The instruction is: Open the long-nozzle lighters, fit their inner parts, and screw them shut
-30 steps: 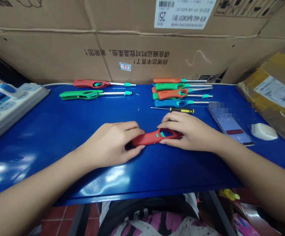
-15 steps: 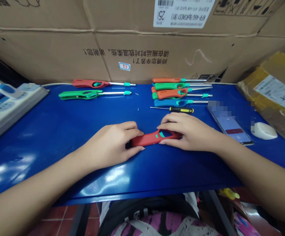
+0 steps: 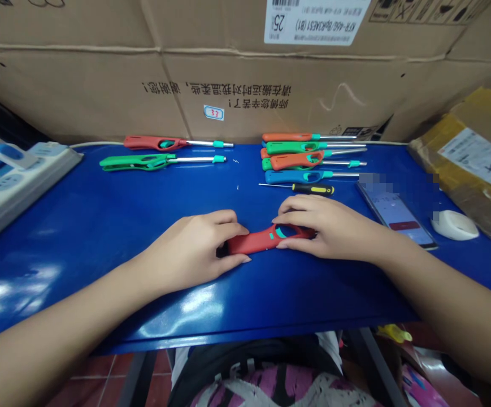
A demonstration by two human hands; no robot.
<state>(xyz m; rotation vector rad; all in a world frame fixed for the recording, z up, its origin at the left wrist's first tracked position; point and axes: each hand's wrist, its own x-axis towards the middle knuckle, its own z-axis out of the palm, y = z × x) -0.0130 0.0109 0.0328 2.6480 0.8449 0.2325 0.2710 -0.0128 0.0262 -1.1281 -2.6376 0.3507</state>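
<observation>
Both hands are closed on a red plastic lighter body (image 3: 270, 240) with teal inserts, which lies on its side on the blue counter (image 3: 101, 237), between the hands and toward the near edge; the left hand (image 3: 190, 246) grasps its left end, fingers curled over the top; the right hand (image 3: 330, 229) grasps the looped end, fingers spread across it beside the oval opening; just beyond the right hand lies a small screwdriver (image 3: 313, 189) with a yellow-and-black handle; farther back on the left are a red utility lighter (image 3: 154, 143) and a green utility lighter (image 3: 137, 162), both with metal nozzles; on the right, orange, green and blue utility lighters (image 3: 296, 162) lie in an overlapping group; a partly blurred smartphone (image 3: 393, 217) and a white plastic object (image 3: 455, 225) sit near the right hand; a power strip (image 3: 29, 169) lies at the left; a cardboard carton (image 3: 228, 96) stands behind the counter
</observation>
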